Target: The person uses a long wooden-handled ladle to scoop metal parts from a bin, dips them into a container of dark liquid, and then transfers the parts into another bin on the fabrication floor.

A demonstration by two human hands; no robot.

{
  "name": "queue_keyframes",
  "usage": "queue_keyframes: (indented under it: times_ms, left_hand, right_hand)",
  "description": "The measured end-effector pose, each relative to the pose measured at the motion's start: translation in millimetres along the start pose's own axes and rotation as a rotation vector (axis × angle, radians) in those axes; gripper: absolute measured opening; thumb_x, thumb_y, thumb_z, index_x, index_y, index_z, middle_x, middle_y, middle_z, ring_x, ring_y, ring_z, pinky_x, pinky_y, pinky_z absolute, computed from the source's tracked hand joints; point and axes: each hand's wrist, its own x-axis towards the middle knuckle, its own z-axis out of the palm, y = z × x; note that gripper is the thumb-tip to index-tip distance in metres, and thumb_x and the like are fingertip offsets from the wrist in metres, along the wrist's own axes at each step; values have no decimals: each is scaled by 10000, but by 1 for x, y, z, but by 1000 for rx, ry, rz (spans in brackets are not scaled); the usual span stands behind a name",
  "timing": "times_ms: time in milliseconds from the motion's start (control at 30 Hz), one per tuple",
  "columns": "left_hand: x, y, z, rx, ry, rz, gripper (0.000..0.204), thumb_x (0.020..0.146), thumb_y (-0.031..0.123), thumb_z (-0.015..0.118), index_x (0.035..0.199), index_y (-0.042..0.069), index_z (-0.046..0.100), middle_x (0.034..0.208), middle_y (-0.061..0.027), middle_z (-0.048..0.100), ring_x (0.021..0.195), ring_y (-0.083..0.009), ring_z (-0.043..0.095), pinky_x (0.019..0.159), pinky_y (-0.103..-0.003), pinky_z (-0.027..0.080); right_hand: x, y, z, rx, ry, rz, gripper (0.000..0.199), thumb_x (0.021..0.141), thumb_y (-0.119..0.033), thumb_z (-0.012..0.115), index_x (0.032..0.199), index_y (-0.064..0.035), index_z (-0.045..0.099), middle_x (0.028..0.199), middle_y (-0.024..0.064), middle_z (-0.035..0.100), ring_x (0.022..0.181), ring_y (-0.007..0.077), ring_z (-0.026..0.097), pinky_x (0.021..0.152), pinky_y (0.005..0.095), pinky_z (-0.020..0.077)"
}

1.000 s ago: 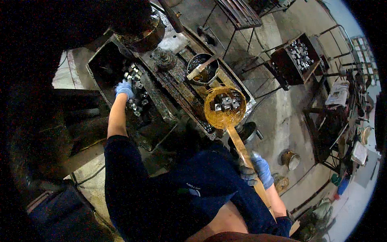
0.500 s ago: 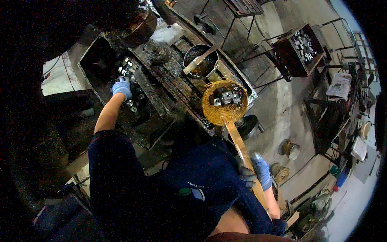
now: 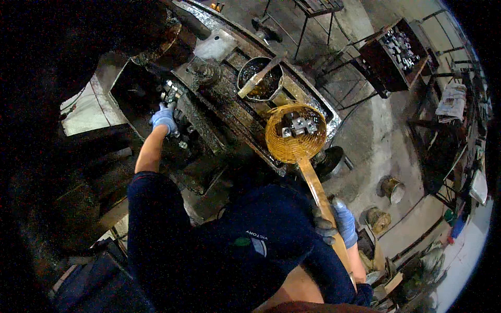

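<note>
My right hand, in a blue glove, grips the long wooden handle of a round woven strainer ladle. Several small shiny metal parts lie in its bowl, which hangs over the greasy work bench. My left hand, also blue-gloved, reaches into a dark tray at the left and closes on shiny metal parts lying there. My dark blue sleeves and shirt fill the lower middle of the view.
A black pot of dark liquid with a wooden stick stands on the bench behind the ladle. A metal crate of metal parts sits on a stand at the upper right. Small tins and clutter lie on the concrete floor at right.
The view has shifted, so bench and ladle sit higher and nearer. My left hand stays in the dark tray among the parts. My right hand keeps its grip on the ladle handle.
</note>
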Motion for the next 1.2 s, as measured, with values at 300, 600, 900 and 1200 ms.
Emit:
queue_keyframes:
  times_ms: [300,600,900,1200]
  left_hand:
    - [8,-16,26,40,72,90,774,651,221,636,1329,269,266,1344,-154,304,1099,-334,475,854,-422,439]
    - [24,-18,24,123,113,149,875,594,202,697,1335,243,234,1304,-184,343,1112,-370,449,867,-415,427]
    - [-2,-21,-16,23,7,144,798,550,374,721,1251,212,377,1147,-141,517,1020,-287,538,840,-383,447]
    - [-23,-24,-16,15,-1,136,855,560,346,725,1293,203,310,1177,-170,497,1051,-313,520,841,-385,454]
  right_hand:
    - [15,3,1,66,29,89,456,788,-536,490,914,-98,512,562,18,414,396,107,361,344,265,315]
    - [10,9,8,49,45,-2,423,802,-519,484,953,-125,511,558,18,415,393,108,361,337,263,315]
    - [0,5,7,54,79,-3,445,776,-530,516,888,-99,510,560,28,445,376,118,386,321,258,314]
    - [-18,0,12,47,-78,39,434,795,-534,490,855,-103,499,543,-15,420,363,81,350,343,227,330]
